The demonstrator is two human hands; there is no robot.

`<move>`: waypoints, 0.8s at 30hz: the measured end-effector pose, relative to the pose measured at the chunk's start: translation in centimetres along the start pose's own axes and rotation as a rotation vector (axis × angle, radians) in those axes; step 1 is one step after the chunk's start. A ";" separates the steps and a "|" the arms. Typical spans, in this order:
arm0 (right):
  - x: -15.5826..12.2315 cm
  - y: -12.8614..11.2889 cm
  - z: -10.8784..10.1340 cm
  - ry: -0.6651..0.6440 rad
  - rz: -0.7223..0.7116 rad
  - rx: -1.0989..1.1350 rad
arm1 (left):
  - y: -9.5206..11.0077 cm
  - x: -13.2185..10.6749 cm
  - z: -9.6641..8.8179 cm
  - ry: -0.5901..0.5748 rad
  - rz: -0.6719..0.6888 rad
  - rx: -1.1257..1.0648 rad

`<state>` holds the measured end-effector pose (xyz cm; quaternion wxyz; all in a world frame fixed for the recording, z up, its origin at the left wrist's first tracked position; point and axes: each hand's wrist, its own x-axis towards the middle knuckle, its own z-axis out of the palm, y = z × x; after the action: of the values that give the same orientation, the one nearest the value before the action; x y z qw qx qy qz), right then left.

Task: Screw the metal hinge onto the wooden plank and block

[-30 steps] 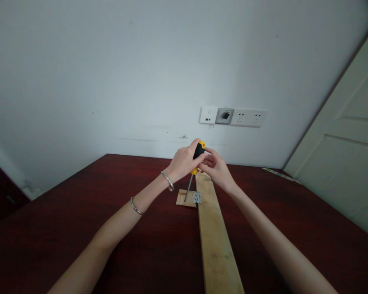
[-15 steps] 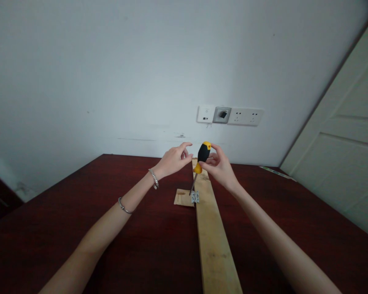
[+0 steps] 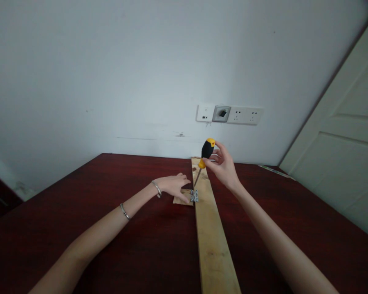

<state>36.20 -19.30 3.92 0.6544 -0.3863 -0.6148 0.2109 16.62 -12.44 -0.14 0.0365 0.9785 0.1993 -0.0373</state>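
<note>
From out here, starting at the left, I'm seeing the left hand [image 3: 171,186] lying low over the small tan panel [image 3: 178,201], its fingers spread wide and grasping nothing (I can't tell whether the thumb is actually pressing down). Just right of it, the metal hinge [image 3: 194,196] is bridging the panel and the left edge of the long wooden board [image 3: 213,228], both resting on the tabletop [image 3: 135,253]. Above the board, the right hand [image 3: 225,171] is holding the screwdriver [image 3: 207,150] by its handle, shaft slanting down to the near left, tip hanging close to the hinge's far end. I'm judging this as lining up at the hinge; the next move seems to be calling for a steadied panel and a squarely seated tip.
</note>
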 end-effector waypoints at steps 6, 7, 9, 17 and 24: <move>-0.2 0.1 0.4 -0.012 -0.015 0.029 | -0.2 0.9 2.0 -0.077 -0.001 -0.007; -0.2 0.2 0.4 -0.017 -0.012 0.036 | -0.2 1.0 2.2 -0.086 -0.007 -0.017; -0.3 0.4 0.4 -0.031 -0.005 0.049 | -0.3 1.2 2.5 -0.099 -0.017 -0.039; -0.3 1.3 0.6 -0.044 0.000 0.059 | -0.3 1.4 2.4 -0.090 0.008 -0.062; -0.3 1.1 0.6 -0.025 -0.016 0.056 | -0.2 1.0 2.2 -0.049 -0.054 -0.114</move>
<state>35.78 -18.72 2.82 0.6590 -0.3602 -0.6198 0.2277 17.36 -12.00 -2.43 0.0960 0.9679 0.2265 -0.0506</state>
